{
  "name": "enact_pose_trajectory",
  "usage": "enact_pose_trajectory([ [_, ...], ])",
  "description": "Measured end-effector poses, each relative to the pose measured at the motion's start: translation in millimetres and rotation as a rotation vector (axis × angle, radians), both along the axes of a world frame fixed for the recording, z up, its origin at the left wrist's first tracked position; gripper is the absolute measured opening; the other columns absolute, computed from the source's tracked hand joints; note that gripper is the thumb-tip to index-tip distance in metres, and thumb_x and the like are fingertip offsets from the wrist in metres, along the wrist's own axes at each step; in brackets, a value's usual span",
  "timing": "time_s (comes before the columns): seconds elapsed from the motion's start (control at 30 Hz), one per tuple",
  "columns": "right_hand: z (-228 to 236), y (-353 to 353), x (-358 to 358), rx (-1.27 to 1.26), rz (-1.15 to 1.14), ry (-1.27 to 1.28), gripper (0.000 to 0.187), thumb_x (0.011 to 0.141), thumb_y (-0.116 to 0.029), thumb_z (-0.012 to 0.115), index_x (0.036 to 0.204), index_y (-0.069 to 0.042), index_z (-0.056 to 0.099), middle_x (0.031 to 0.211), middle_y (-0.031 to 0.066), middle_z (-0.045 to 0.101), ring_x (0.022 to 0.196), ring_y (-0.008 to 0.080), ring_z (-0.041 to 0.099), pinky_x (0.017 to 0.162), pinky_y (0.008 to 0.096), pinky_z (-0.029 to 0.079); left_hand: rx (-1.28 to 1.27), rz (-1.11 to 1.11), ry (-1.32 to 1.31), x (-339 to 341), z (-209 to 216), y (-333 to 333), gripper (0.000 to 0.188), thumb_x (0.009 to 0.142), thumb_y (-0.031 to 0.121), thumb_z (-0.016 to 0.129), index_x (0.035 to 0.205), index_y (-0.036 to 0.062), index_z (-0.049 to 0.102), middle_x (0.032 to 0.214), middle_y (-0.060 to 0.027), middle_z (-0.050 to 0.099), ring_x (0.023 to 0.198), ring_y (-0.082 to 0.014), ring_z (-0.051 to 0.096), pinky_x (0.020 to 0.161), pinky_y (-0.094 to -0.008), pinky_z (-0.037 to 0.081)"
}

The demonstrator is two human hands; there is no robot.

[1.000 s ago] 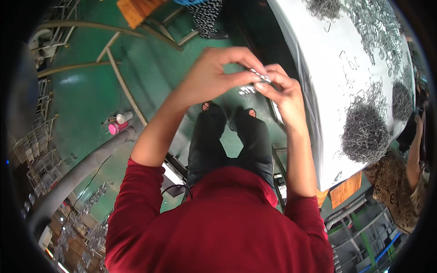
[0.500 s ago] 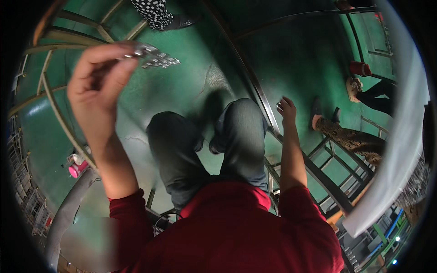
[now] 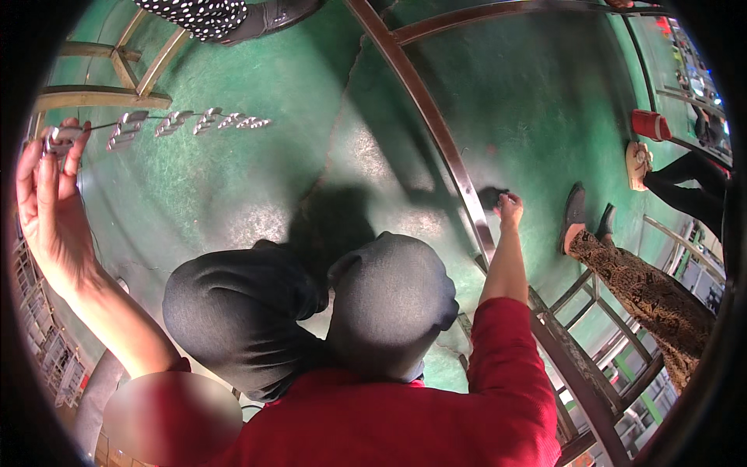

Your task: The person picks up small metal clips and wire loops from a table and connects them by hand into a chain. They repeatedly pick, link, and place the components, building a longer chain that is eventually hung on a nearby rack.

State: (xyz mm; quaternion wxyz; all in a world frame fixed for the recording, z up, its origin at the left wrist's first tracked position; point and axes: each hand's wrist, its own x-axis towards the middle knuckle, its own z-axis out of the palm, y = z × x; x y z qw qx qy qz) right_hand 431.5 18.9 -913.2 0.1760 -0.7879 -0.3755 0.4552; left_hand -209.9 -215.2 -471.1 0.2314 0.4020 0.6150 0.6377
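Note:
At the far left, my left hand (image 3: pixel 50 206) is raised with its fingers closed on one end of a hanging rack of shiny metal pieces (image 3: pixel 167 123). The silvery, block-like pieces sit in a row along a thin dark stem that stretches to the right over the green floor. My right hand (image 3: pixel 510 205) is reached out right of my knees, beside a brown metal bar. Its fingers are curled together; whatever small thing lies in them is too small to make out.
A long metal frame (image 3: pixel 436 117) runs along the right of my knees. Wooden frame legs (image 3: pixel 105 97) stand at upper left. Dark stools or stands (image 3: pixel 591 389) are at lower right. Other people's legs and shoes (image 3: pixel 574 214) show at right, and a shoe (image 3: pixel 284 14) at top.
My left hand has moved left and outward, and the rack of metal pieces now stretches out in a line. The white sheet at the right has left the view. My right arm is still stretched out.

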Motion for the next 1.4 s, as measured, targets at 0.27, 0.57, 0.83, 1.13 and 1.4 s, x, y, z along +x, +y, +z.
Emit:
enact_pose_trajectory([
  [0.27,63.2,31.6,-146.5,0.066,0.626,-0.403,0.030,0.070,-0.035,0.070,0.084,-0.009,0.071,0.084,0.0120,0.068,0.073,0.0215,0.065,0.068,0.0334,0.049,0.043,-0.008,-0.080,22.4,4.8,-6.3,0.021,0.089,0.004,0.049,0.109,0.0047,0.057,0.111,-0.0136,0.056,0.107,-0.0325,0.052,0.097,-0.0535,0.038],
  [0.57,26.5,44.2,-158.3,-0.008,0.975,-0.556,0.018,0.071,-0.028,0.066,0.085,-0.017,0.070,0.096,0.0145,0.065,0.090,0.0314,0.062,0.079,0.0422,0.050,0.008,-0.115,0.063,77.8,23.5,13.2,0.015,0.081,0.008,0.062,0.091,0.0052,0.051,0.086,-0.0112,0.058,0.091,-0.0268,0.056,0.081,-0.0416,0.044],
  [0.83,70.6,43.9,-179.4,-0.056,0.846,-0.754,0.028,0.064,-0.037,0.076,0.081,-0.015,0.070,0.092,0.0103,0.067,0.086,0.0283,0.064,0.072,0.0386,0.051,-0.019,-0.102,-0.016,82.5,17.7,1.7,0.018,0.076,0.007,0.066,0.086,0.0048,0.051,0.081,-0.0108,0.058,0.086,-0.0279,0.057,0.078,-0.0409,0.044],
  [1.13,62.7,44.3,-181.7,0.035,0.751,-0.617,0.023,0.069,-0.034,0.071,0.079,-0.014,0.067,0.084,0.0103,0.067,0.081,0.0287,0.064,0.071,0.0400,0.050,-0.027,-0.122,-0.021,82.6,14.7,-3.0,0.020,0.077,0.010,0.067,0.086,0.0060,0.050,0.081,-0.0097,0.058,0.087,-0.0279,0.055,0.079,-0.0440,0.044],
  [1.4,111.8,35.7,-174.7,0.285,0.707,-0.218,0.030,0.079,-0.029,0.062,0.085,0.000,0.062,0.087,0.0200,0.063,0.082,0.0312,0.061,0.073,0.0373,0.046,-0.041,-0.130,-0.208,95.8,57.8,3.7,0.015,0.073,-0.005,0.066,0.083,0.0020,0.056,0.080,-0.0111,0.061,0.085,-0.0252,0.060,0.075,-0.0362,0.047],
])
